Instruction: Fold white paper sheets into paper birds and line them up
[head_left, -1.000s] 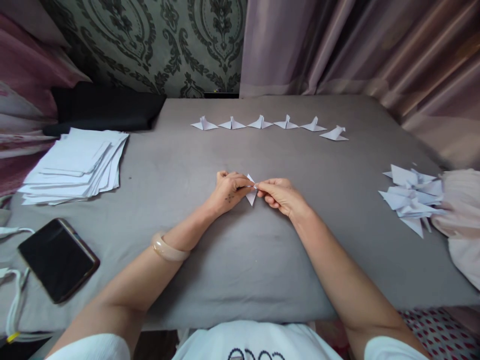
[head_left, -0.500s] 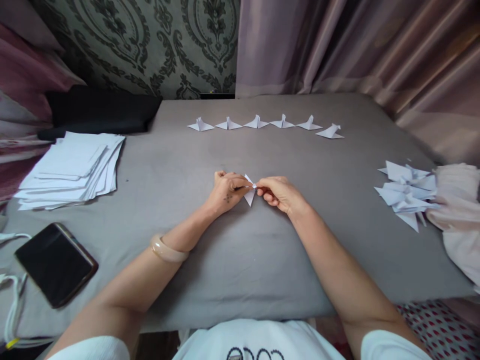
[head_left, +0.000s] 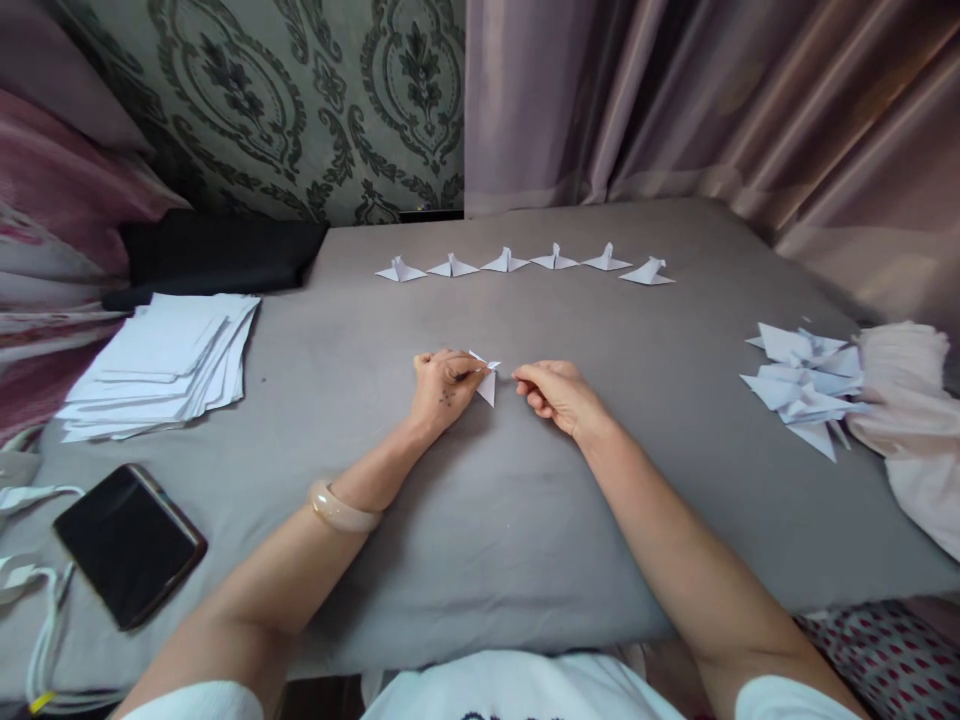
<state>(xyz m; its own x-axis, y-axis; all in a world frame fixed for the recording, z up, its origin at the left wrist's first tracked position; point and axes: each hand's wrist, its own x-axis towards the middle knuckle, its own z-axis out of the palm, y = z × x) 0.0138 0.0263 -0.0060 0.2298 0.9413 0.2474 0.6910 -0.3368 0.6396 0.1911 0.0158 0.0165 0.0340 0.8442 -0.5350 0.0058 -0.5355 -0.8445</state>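
Between the thumb and fingers of my left hand (head_left: 444, 388) is a small white origami bird (head_left: 487, 386), its pointed wing and tip jutting out to the right. Part of it is hidden behind those fingers. My right hand (head_left: 559, 396) is just to the right, thumb and forefinger pinched together, a short gap away from the paper. Nothing shows in that pinch. Both hands are just above the middle of the grey-covered table (head_left: 487, 520).
Several finished paper birds (head_left: 506, 262) stand in a row at the back. A pile of folded birds (head_left: 806, 385) lies at right by a pale cloth (head_left: 900, 400). At left are stacked white paper sheets (head_left: 165, 365), a dark phone (head_left: 129, 545), white cables (head_left: 49, 640) and a black cloth (head_left: 225, 255).
My right fingers have come off the bird's tip, leaving a gap. My left hand, with the bird, has shifted slightly left. The whole view has tilted up a little.
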